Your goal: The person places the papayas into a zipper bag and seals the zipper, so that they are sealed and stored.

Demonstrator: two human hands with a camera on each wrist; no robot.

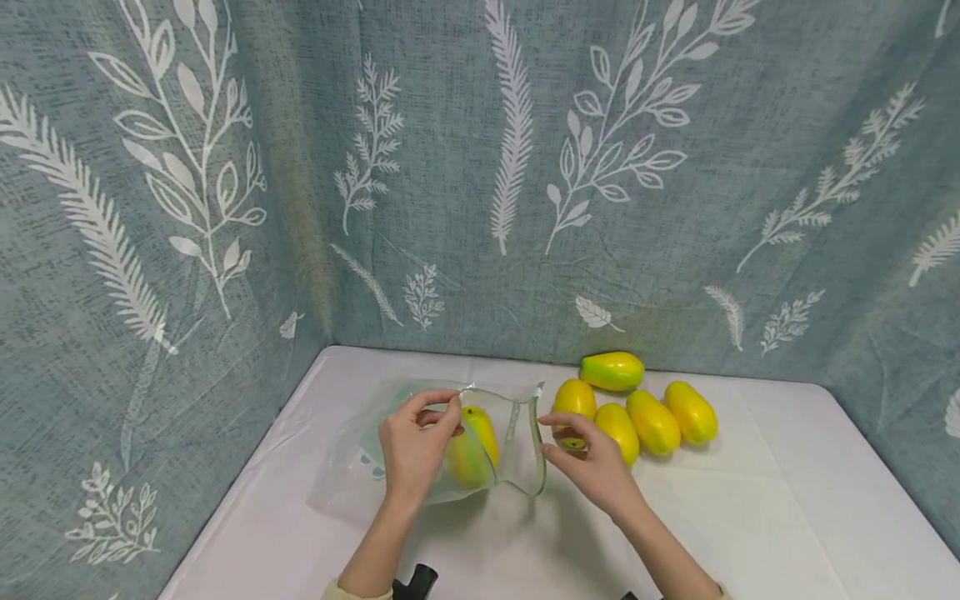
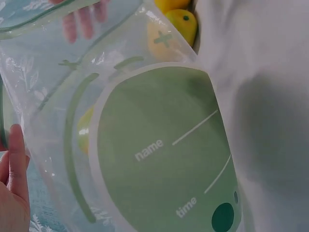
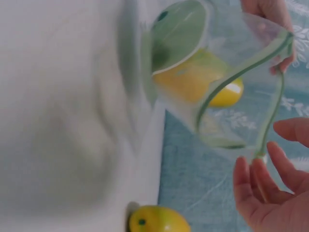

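A clear zip bag [image 1: 352,467] is held over the white-covered table [image 1: 750,517], with one yellow-green mango [image 1: 474,454] inside and its mouth gaping toward the right. The left wrist view alone makes the bag's print legible: a green panel [image 2: 159,116] bearing the words "name" and "time", each with a line; from the head it is only a pale patch. The right wrist view looks in from the mouth side and shows the green rim [image 3: 236,75] standing apart in a loop.

The left hand [image 1: 420,446] pinches that rim between thumb and forefinger, seen best from the head. The right hand [image 1: 592,467] has its fingertips at the opposite part of the rim; the right wrist view shows thumb and fingers spread apart there, which the head view makes less plain.

Only the head view takes in all five loose mangoes [image 1: 654,422], grouped on the table beyond and beside the right hand. Behind the table hangs a blue-green curtain [image 1: 450,167] with white leaf patterns.
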